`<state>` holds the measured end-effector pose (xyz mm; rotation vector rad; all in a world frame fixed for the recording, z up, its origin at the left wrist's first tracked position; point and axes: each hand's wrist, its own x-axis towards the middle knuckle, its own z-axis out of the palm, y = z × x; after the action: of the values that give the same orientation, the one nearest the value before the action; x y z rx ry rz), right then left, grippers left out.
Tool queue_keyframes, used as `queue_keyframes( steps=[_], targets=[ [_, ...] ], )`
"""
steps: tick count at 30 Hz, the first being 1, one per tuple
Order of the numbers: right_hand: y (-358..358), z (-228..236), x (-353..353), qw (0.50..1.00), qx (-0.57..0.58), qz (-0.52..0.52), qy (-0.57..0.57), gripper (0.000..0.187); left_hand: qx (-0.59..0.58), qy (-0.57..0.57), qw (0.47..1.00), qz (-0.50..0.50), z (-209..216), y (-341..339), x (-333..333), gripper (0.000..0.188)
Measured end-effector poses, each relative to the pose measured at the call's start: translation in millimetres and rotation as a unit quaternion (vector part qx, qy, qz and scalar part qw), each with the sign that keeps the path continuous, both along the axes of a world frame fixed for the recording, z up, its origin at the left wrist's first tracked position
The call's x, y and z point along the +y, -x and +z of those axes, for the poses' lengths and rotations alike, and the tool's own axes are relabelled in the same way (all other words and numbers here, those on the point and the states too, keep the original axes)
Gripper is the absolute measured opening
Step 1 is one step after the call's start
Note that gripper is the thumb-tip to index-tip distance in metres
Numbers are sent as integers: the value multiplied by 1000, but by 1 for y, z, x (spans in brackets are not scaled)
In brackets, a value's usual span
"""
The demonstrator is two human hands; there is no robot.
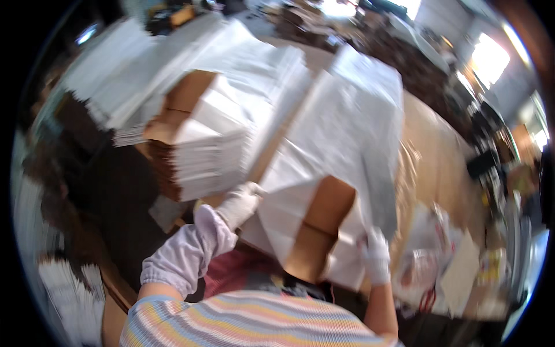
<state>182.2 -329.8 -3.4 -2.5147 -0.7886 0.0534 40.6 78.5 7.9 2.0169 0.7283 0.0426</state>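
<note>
Lying before the person, the white sack (341, 124) stretches away from the body, a folded brown panel (321, 222) showing at its near end. At the sack's left edge the left hand (240, 205), gloved in white, has its fingers curled; from where I stand I cannot tell whether they pinch the paper or merely rest on it. Beside its near right edge sits the right hand (377, 254), gloved too and blurred, so its grip is equally unclear to me.

To handle this well, I'd judge, both hands should bear evenly on opposite edges, keeping the panel square and its creases sharp; a one-sided tug could skew the folds or tear the paper.

Left of the sack rises a stack of similar sacks (208, 159), brown panels uppermost. Right of it spreads a brown covering (439, 144), with red-handled scissors (428, 299) nearer the person.
</note>
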Motion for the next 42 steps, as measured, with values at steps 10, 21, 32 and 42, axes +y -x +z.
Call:
queue_keyframes(
  steps=[10, 21, 32, 42],
  targets=[
    [-27, 100, 213, 947, 148, 15, -284, 50, -228, -671, 704, -55, 234, -67, 181, 10],
    [-25, 123, 423, 978, 67, 193, 27, 26, 21, -341, 916, 209, 53, 23, 451, 28],
    [16, 19, 99, 990, -96, 33, 93, 62, -377, -361, 843, 131, 171, 83, 159, 38],
    [7, 15, 9, 948, 31, -312, 58, 39, -139, -451, 826, -307, -10, -48, -28, 65]
  ],
)
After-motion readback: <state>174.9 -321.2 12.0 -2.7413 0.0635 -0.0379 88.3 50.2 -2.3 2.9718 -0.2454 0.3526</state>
